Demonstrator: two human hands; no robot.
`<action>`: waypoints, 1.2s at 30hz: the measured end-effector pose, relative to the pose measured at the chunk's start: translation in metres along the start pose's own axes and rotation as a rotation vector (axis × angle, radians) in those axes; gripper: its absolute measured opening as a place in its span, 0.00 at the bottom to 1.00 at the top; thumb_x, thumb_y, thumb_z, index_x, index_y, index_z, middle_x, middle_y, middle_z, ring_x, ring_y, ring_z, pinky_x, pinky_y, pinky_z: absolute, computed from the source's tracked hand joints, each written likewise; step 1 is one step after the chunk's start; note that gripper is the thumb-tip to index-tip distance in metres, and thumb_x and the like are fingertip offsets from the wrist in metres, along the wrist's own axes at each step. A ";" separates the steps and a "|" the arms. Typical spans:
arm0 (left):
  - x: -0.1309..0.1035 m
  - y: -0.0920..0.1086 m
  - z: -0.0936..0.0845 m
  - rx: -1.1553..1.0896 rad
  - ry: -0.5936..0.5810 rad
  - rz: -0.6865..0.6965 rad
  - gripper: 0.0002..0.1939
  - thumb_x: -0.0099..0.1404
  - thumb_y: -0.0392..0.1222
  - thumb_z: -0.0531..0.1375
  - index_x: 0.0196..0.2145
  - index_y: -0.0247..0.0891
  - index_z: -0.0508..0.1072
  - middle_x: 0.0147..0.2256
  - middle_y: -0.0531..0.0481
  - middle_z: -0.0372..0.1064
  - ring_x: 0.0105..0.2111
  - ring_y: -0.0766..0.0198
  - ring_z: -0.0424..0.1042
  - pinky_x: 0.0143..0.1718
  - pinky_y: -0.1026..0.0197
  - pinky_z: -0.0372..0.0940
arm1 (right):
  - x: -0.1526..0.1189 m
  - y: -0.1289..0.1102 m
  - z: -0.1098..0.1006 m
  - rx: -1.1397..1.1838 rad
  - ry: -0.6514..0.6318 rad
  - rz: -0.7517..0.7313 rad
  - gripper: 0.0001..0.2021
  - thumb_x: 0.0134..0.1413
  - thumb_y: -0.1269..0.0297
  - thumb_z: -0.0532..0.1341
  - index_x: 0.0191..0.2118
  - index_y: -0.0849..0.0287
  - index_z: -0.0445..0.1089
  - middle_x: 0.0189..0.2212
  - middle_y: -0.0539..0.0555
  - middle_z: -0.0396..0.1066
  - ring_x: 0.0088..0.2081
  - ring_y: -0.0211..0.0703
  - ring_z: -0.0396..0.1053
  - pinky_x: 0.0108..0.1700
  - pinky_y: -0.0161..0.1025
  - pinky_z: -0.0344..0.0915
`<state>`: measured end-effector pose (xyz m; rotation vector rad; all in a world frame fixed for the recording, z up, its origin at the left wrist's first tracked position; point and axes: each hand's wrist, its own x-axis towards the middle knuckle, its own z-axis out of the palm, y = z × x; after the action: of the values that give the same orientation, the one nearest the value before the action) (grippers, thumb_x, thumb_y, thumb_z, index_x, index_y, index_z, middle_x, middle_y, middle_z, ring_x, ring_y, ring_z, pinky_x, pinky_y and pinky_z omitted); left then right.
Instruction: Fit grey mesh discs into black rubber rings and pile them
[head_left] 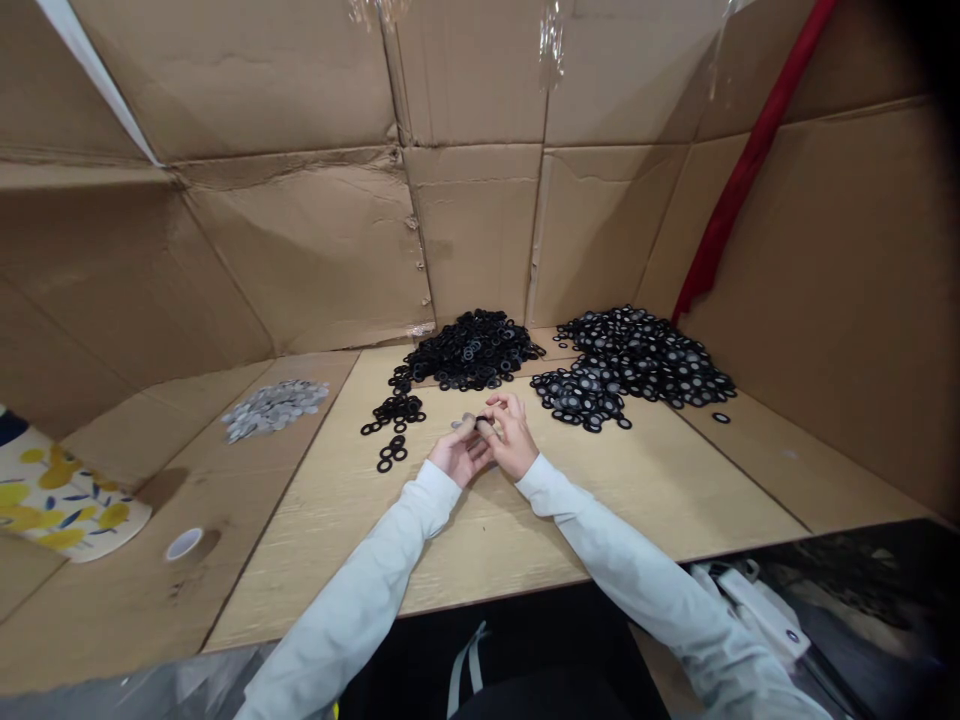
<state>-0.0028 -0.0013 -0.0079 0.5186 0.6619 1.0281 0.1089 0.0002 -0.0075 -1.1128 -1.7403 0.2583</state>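
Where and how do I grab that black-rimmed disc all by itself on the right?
I'd pinch the black-rimmed disc by opposite sides of its round edge, from above. It lies flat on the cardboard, apart from the pile of black-rimmed discs, so there's probably room around it.

No words, brands or numbers can be read at a pale yellow, flat work board (pixel 615 530). Beyond its near edge, toward the right corner, a pale grey plastic device (pixel 761 612) bears a small, round, dark mark (pixel 792 636), too small to make out. Past the left edge, dark smudges (pixel 176 590) on a brown cardboard sheet (pixel 135 630) form no legible characters.
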 end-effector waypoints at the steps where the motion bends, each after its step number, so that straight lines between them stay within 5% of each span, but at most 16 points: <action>1: 0.000 0.001 0.000 0.018 0.010 0.009 0.08 0.51 0.42 0.57 0.28 0.36 0.69 0.25 0.51 0.65 0.26 0.70 0.65 0.35 0.64 0.63 | 0.000 0.000 -0.001 -0.010 -0.007 -0.013 0.06 0.46 0.67 0.51 0.29 0.59 0.64 0.38 0.55 0.54 0.40 0.43 0.53 0.44 0.44 0.53; 8: -0.003 0.004 0.003 0.091 0.157 -0.004 0.08 0.47 0.42 0.60 0.26 0.35 0.69 0.24 0.51 0.65 0.23 0.73 0.64 0.27 0.70 0.63 | -0.002 -0.003 -0.005 -0.253 -0.034 -0.157 0.08 0.44 0.72 0.51 0.32 0.60 0.63 0.41 0.57 0.52 0.42 0.47 0.50 0.43 0.44 0.50; 14: -0.001 0.004 0.002 0.312 0.247 0.037 0.11 0.48 0.44 0.60 0.28 0.35 0.69 0.30 0.48 0.67 0.26 0.70 0.66 0.30 0.67 0.63 | 0.002 -0.002 -0.009 -0.518 -0.143 -0.293 0.11 0.41 0.76 0.52 0.34 0.62 0.63 0.45 0.60 0.55 0.46 0.52 0.48 0.44 0.49 0.45; 17: 0.000 0.012 -0.003 0.815 0.333 0.262 0.17 0.53 0.51 0.52 0.31 0.34 0.70 0.35 0.42 0.67 0.32 0.62 0.67 0.34 0.60 0.62 | 0.012 0.014 -0.019 -0.624 -0.196 -0.136 0.11 0.42 0.75 0.51 0.35 0.61 0.63 0.40 0.61 0.61 0.43 0.51 0.53 0.42 0.49 0.46; 21: -0.003 0.029 -0.019 1.419 0.603 0.600 0.15 0.52 0.44 0.53 0.37 0.38 0.68 0.48 0.42 0.56 0.49 0.52 0.52 0.47 0.53 0.50 | 0.026 0.051 -0.041 -0.764 -0.234 0.358 0.10 0.45 0.73 0.50 0.35 0.61 0.64 0.33 0.61 0.65 0.36 0.47 0.62 0.37 0.45 0.53; 24: -0.003 0.036 -0.033 1.888 0.908 0.514 0.14 0.52 0.39 0.51 0.37 0.34 0.67 0.46 0.35 0.56 0.48 0.46 0.51 0.44 0.46 0.49 | 0.030 0.074 -0.052 -0.743 -0.190 0.598 0.13 0.46 0.67 0.51 0.41 0.60 0.61 0.33 0.61 0.65 0.35 0.48 0.64 0.34 0.42 0.56; 26: -0.002 0.038 -0.040 1.998 0.995 0.393 0.15 0.51 0.37 0.51 0.37 0.31 0.67 0.42 0.33 0.58 0.46 0.45 0.54 0.40 0.46 0.51 | 0.030 0.083 -0.056 -0.714 -0.177 0.647 0.13 0.47 0.65 0.52 0.41 0.58 0.61 0.35 0.60 0.65 0.36 0.48 0.64 0.33 0.41 0.57; 34: -0.002 0.052 -0.044 2.048 0.894 0.219 0.15 0.52 0.31 0.47 0.33 0.28 0.71 0.35 0.32 0.63 0.40 0.48 0.62 0.33 0.55 0.58 | 0.025 0.085 -0.048 -0.735 -0.037 0.423 0.11 0.46 0.67 0.52 0.37 0.59 0.67 0.39 0.62 0.61 0.41 0.49 0.60 0.34 0.40 0.58; 36: -0.002 0.054 -0.044 2.057 0.879 0.236 0.16 0.52 0.29 0.46 0.33 0.29 0.71 0.35 0.32 0.63 0.40 0.49 0.62 0.33 0.56 0.58 | 0.022 0.078 -0.037 -0.644 -0.137 0.258 0.11 0.46 0.65 0.52 0.35 0.60 0.68 0.37 0.61 0.62 0.40 0.47 0.60 0.38 0.40 0.58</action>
<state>-0.0674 0.0242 -0.0015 1.9454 2.4725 0.3538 0.1821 0.0490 -0.0247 -1.8244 -1.8518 -0.0870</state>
